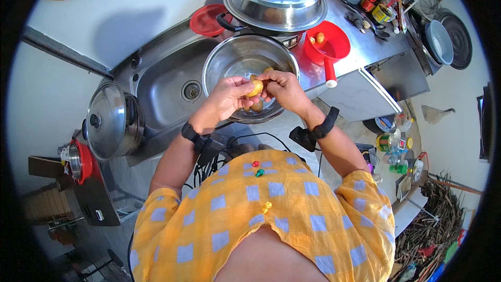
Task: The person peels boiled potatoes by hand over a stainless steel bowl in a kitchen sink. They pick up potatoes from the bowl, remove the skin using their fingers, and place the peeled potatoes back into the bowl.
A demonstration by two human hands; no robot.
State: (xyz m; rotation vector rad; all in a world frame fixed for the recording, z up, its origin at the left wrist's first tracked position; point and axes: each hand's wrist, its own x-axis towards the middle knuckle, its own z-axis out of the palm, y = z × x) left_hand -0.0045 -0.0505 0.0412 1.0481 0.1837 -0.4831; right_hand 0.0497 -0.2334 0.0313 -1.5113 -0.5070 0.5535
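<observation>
My left hand [229,98] grips a small yellow potato [256,87] between thumb and fingers. Close against its right side is my right hand [289,91], its fingers bent and pinched together. Whether anything thin is between those fingertips is too small to tell. Both hands are over a wide stainless steel bowl [223,59], which holds some water and several potatoes [256,105], partly covered by the hands. To the right, a red plastic dipper [339,49] contains a peeled-looking potato [320,38] and a smaller pale piece.
A lidded steel wok [270,6] stands behind the bowl. Left of the bowl lies the sink basin [164,86], with a lidded pot [113,121] at its far left end. A red basket [209,19] sits at the back. Bottles and spoons [379,33] crowd the right counter.
</observation>
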